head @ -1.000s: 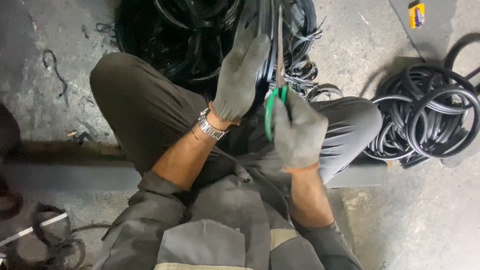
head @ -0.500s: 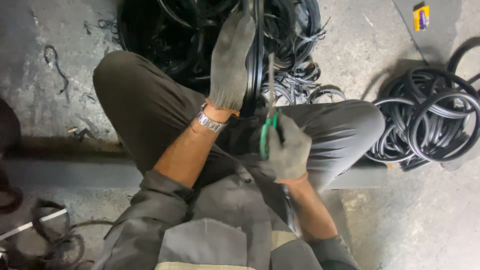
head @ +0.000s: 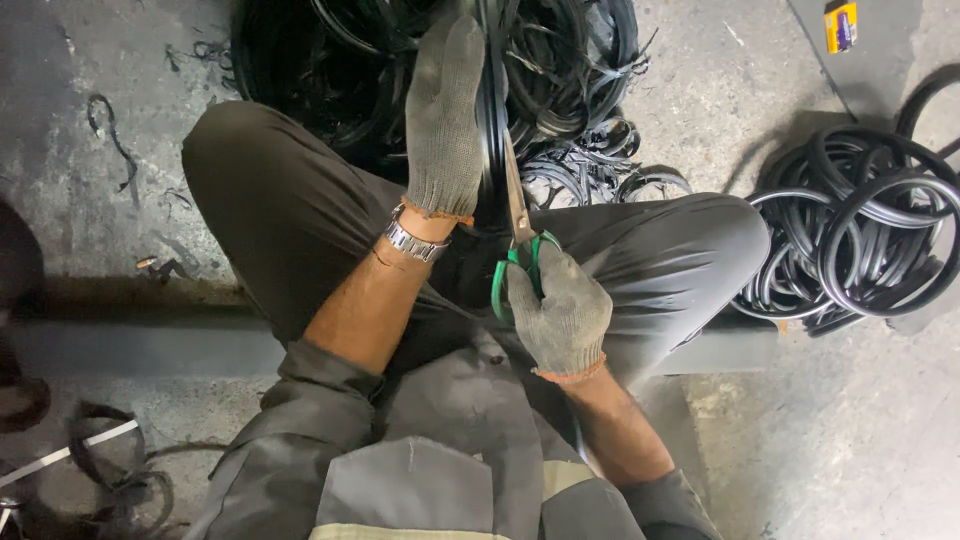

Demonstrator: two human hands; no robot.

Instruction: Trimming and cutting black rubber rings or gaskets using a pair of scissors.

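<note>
My left hand (head: 445,120), in a grey knit glove with a metal watch at the wrist, grips a black rubber ring (head: 492,110) held upright between my knees. My right hand (head: 562,312), also gloved, is closed on green-handled scissors (head: 518,240) whose blades point up along the ring's edge, just below my left hand. Behind the ring lies a big heap of black rubber rings and trimmings (head: 340,70).
A stack of black rubber rings (head: 860,240) lies on the concrete floor at the right. A small yellow box (head: 842,26) sits at the top right. Rubber scraps (head: 105,130) and loose strips (head: 110,470) lie at the left. My grey-trousered legs (head: 280,210) span the middle.
My right hand with the scissors has dropped lower and nearer my body. My left hand has shifted up along the ring.
</note>
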